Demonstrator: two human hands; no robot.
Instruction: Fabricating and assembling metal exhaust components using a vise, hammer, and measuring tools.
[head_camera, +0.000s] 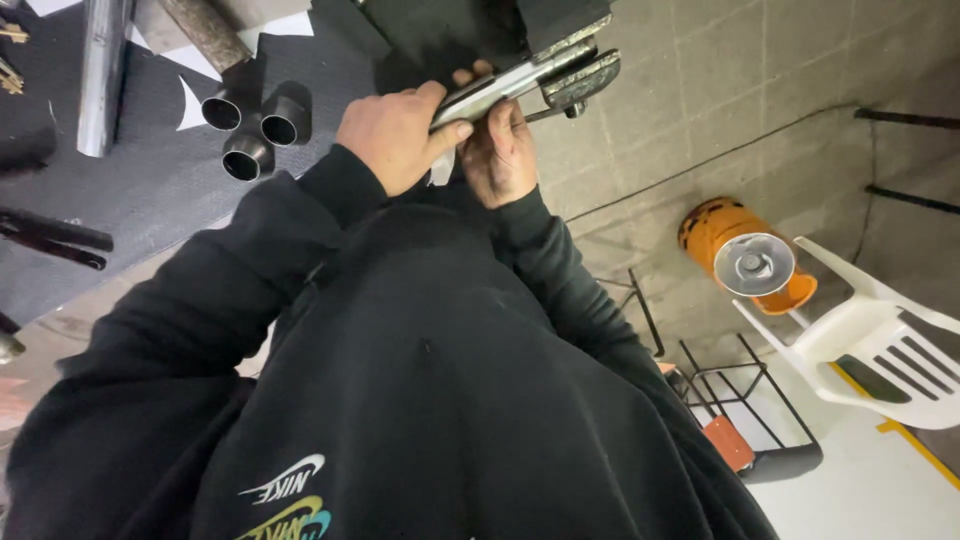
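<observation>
Black hoodie fabric (420, 400) fills the lower frame, closest to the lens, with both sleeves running up toward the hands. Above it, the left hand (395, 135) closes around a flat, bright metal bar (500, 88), thumb pressed along the bar's underside and fingers (425, 95) curled over the top. Just beside it, the right hand (503, 152) grips the same bar from below, its fingers wrapped up around the near end. The bar slants up to the right, and its far end sits between the dark jaws of a bench vise (575, 70) at the edge of the table (150, 180). Left of the hands, three short dark pipe sections (255, 128) lie bunched together on the table. Down on the floor to the right stand an orange gas cylinder (745, 255) and a white plastic chair (880, 340).
</observation>
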